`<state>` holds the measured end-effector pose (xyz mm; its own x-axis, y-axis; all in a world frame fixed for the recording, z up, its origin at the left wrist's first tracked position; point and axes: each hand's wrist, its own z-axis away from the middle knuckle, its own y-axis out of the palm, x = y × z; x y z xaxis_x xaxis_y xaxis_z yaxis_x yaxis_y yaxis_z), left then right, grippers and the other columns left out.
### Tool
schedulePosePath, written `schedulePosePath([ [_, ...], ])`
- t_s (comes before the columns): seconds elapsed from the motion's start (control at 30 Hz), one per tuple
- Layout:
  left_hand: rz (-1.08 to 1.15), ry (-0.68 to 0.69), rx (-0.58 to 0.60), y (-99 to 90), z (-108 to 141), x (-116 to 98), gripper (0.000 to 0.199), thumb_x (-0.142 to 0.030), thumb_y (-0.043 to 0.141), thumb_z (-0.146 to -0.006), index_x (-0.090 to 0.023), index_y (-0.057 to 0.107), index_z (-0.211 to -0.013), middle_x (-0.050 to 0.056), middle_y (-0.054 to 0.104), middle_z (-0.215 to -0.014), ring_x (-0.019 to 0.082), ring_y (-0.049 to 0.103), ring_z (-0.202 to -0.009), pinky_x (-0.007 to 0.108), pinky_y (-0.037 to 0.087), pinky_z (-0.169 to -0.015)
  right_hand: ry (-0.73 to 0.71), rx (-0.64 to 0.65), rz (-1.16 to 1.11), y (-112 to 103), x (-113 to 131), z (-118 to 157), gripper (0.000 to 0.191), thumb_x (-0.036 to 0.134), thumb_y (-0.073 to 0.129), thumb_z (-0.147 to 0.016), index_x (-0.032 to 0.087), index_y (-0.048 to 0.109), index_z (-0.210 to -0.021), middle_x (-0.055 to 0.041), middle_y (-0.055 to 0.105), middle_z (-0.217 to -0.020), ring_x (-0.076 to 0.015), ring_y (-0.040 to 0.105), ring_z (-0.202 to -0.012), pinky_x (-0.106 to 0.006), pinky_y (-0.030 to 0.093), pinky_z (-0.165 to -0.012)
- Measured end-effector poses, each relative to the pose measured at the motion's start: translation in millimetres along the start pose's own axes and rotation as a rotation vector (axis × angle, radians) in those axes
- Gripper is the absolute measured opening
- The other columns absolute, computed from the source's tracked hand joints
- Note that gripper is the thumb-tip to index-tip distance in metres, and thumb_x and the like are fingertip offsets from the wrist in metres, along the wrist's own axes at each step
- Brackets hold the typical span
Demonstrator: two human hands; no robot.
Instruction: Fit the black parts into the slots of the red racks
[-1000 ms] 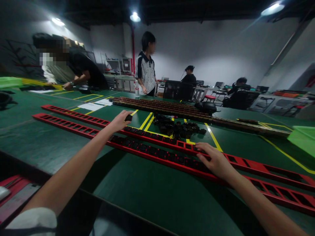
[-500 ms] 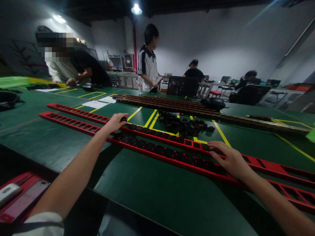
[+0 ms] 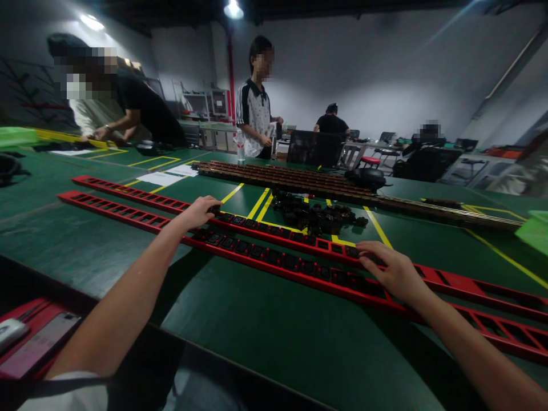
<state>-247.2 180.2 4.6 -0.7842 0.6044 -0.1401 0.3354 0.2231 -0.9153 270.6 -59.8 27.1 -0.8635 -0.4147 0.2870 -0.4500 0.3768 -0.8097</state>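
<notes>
Both forearms reach forward, spread apart, left hand (image 3: 200, 212) and right hand (image 3: 391, 268) palm-down.

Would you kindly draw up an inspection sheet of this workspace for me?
Surface: green table, yellow line markings.
Job's things: far frame and near frame, red, partly filled with black parts; loose pile beyond.
Clutter: papers, bottle, rails; phone at lower left.
Grippers: bare hands; left hand and right hand at the far frame, grip unclear.
Cables: none clearly seen.
Surroundings: co-workers, chairs, ceiling lamps.
</notes>
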Motion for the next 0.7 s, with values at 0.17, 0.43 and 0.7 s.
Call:
schedulePosePath([
  [0.17,-0.011,0.02,0.005,0.4,0,0,0.051,-0.019,0.051,-0.075,-0.014,0.064,-0.123,0.011,0.061,-0.122,0.026,0.056,-0.113,0.04,0.042,-0.106,0.002,0.006,-0.003,1,-1,0,0.026,0.036,0.051,-0.091,0.021,0.066,-0.105,-0.0102,0.071,-0.106,-0.0259,0.069,-0.096,-0.042,0.057,-0.086],
  [0.43,-0.072,0.062,0.013,-1.6,0,-6,0.052,-0.015,0.05,-0.073,-0.015,0.064,-0.123,0.012,0.061,-0.121,0.027,0.054,-0.113,0.043,0.041,-0.105,-0.009,-0.018,-0.004,1,-2,1,0.026,0.037,0.052,-0.091,0.021,0.068,-0.104,-0.0097,0.071,-0.108,-0.0263,0.069,-0.099,-0.043,0.057,-0.089],
  [0.7,0.007,0.043,-0.013,0.3,0,-15,0.047,-0.018,0.052,-0.075,-0.016,0.065,-0.12,0.01,0.062,-0.119,0.026,0.055,-0.111,0.044,0.042,-0.104,-0.019,-0.011,-0.004,2,-4,1,0.025,0.037,0.052,-0.092,0.021,0.067,-0.104,-0.0104,0.071,-0.107,-0.0264,0.069,-0.098,-0.043,0.057,-0.088],
])
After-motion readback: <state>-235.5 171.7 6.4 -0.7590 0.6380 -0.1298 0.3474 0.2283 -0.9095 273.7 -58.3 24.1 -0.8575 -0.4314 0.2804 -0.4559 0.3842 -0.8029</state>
